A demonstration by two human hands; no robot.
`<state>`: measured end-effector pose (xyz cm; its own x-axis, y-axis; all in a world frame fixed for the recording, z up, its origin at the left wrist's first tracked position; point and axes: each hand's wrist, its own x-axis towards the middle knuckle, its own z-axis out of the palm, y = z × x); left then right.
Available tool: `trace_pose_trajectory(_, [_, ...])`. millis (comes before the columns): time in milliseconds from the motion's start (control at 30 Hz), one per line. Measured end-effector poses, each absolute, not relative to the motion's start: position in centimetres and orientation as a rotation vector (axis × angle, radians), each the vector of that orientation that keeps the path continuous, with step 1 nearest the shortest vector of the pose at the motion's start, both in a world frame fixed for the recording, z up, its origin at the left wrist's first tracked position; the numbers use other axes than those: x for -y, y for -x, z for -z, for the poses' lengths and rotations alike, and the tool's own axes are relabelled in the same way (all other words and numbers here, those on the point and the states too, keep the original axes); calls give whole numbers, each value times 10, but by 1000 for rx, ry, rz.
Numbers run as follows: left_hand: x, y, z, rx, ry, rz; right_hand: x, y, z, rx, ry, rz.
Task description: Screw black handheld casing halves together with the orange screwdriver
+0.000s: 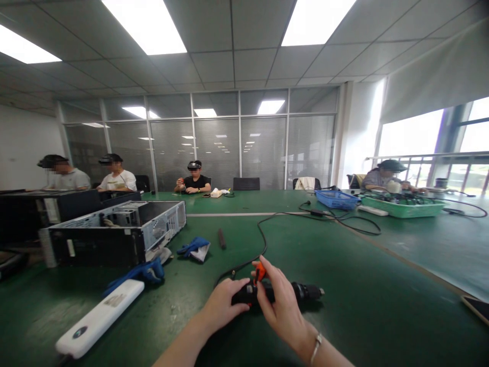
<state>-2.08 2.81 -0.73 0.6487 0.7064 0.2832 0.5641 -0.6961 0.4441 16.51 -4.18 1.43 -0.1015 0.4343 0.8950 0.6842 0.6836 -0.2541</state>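
Observation:
A black corded electric screwdriver (303,291) lies on the green tabletop in front of me, its tip pointing right. My left hand (225,300) is closed around its rear end, thumb and fingers on either side of the body. Over the middle of the tool is my right hand (280,300), its thumb and fingers pinching a small orange part (260,272). Whether that part is fixed to the screwdriver I cannot tell. A black cable (263,239) runs from the tool's rear away across the table.
To the left stand an open computer case (97,247), a white power strip (101,316) and blue gloves (194,248). A dark bar (221,238) lies ahead. Blue (336,200) and green baskets (410,208) are at the right, a phone (477,308) nearer. Several people sit around the table.

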Motion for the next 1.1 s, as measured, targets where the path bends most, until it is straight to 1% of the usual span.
trace_pose_trajectory(200, [-23, 20, 5, -1079, -2582, -599, 40, -168, -20, 1713, 948, 259])
trace_pose_trajectory(433, [-16, 14, 2, -973, -2601, -599, 38, -170, -21, 1724, 953, 218])
trace_pose_trajectory(733, [-16, 12, 4, -1009, -2590, -603, 31, -177, -19, 1373, 894, 162])
trace_pose_trajectory(1100, [-19, 13, 7, -980, -2611, -630, 22, -177, -20, 1526, 1079, -69])
